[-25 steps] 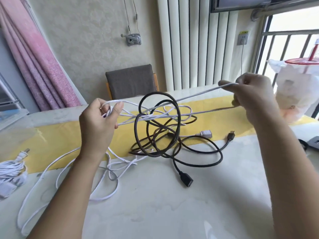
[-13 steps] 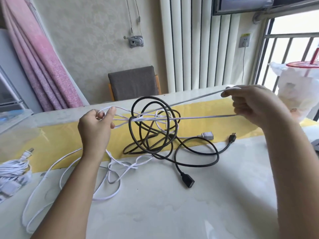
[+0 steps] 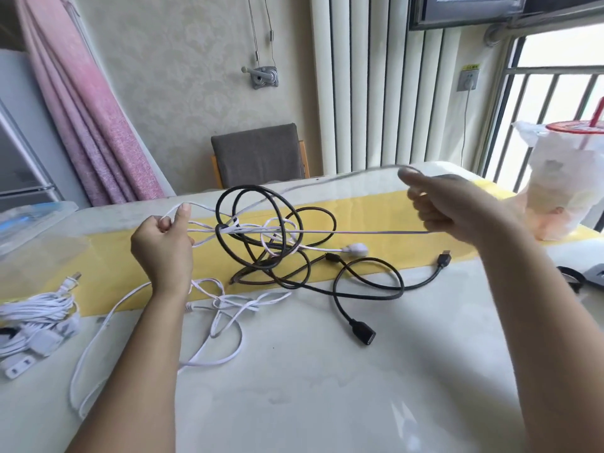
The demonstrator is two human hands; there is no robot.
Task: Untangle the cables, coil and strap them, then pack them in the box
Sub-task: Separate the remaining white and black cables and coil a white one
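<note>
A white flat cable (image 3: pixel 359 231) stretches taut between my two hands above the table. My left hand (image 3: pixel 163 246) pinches its loops at the left. My right hand (image 3: pixel 457 207) grips two strands of it at the right. The white cable passes through a knot of black cable (image 3: pixel 261 237) that stands up in loops at the table's middle. The black cable trails right to a plug (image 3: pixel 444 258) and forward to a socket end (image 3: pixel 363 334). More white cable (image 3: pixel 222 322) lies slack on the table below my left arm. No box is visible.
A bundle of white cables with plugs (image 3: pixel 36 318) lies at the left edge. A bagged drink cup with a red lid (image 3: pixel 565 178) stands at the far right. A grey chair (image 3: pixel 258 155) sits behind the table. A clear plastic bag (image 3: pixel 29 220) lies far left.
My right hand has pulled the white strands further right and slightly down, tightening them through the black loops. The black tangle has shifted and its loops have tilted. My left hand stays roughly in place.
</note>
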